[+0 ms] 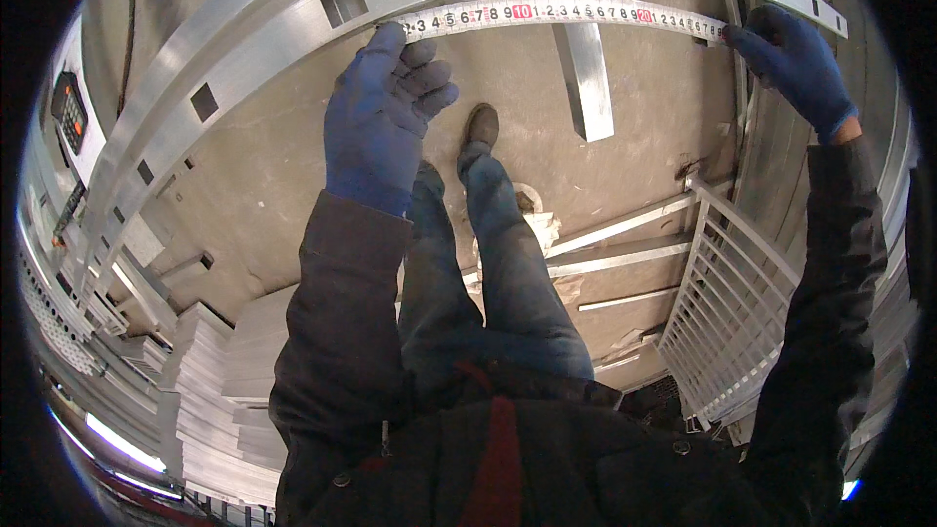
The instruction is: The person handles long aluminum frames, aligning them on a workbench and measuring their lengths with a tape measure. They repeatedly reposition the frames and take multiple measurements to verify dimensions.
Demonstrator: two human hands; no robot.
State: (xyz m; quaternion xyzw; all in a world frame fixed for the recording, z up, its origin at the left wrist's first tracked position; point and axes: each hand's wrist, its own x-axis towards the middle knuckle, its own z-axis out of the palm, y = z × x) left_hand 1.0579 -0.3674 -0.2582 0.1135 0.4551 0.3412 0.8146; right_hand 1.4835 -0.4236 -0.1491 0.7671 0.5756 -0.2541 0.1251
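Note:
A long silver metal rail (pixel 293 20) with square cut-outs arcs across the top of the view. A white measuring tape (pixel 556 12) lies stretched along its lower edge. My left hand (pixel 381 117), in a blue glove, presses the tape's left part against the rail with its fingertips. My right hand (pixel 793 63), also in a blue glove, pins the tape's right end to the rail near a cut-out. Both dark-sleeved forearms reach up from below.
Below are my legs in jeans and a brown shoe (pixel 480 125) on a concrete floor. A white barred metal frame (pixel 732 312) lies at the right, loose metal bars (pixel 615 244) beside it, stacked metal profiles (pixel 210 381) at lower left, and a short profile (pixel 586 78) on the floor.

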